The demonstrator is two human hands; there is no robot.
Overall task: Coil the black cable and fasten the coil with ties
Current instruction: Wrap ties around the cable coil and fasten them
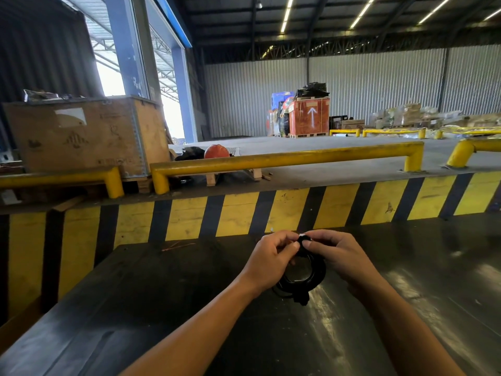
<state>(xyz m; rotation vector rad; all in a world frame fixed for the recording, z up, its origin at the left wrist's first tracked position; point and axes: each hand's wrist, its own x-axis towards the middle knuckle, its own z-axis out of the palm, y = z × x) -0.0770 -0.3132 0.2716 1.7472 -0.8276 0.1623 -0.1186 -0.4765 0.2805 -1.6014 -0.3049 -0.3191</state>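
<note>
The black cable (311, 278) is wound into a small round coil that hangs just above the dark table (162, 294). My left hand (268, 256) and my right hand (336, 253) both pinch the top of the coil, fingertips meeting. A small white tie (303, 235) shows between the fingertips at the coil's top. A black plug end (302, 298) sticks out below the coil. Much of the coil's upper part is hidden by my fingers.
A yellow and black striped wall (271, 213) rises behind the table. Above it run yellow guard rails (284, 157). A thin reddish wire scrap (176, 246) lies on the table's far left. A wooden crate (86, 134) stands at the left.
</note>
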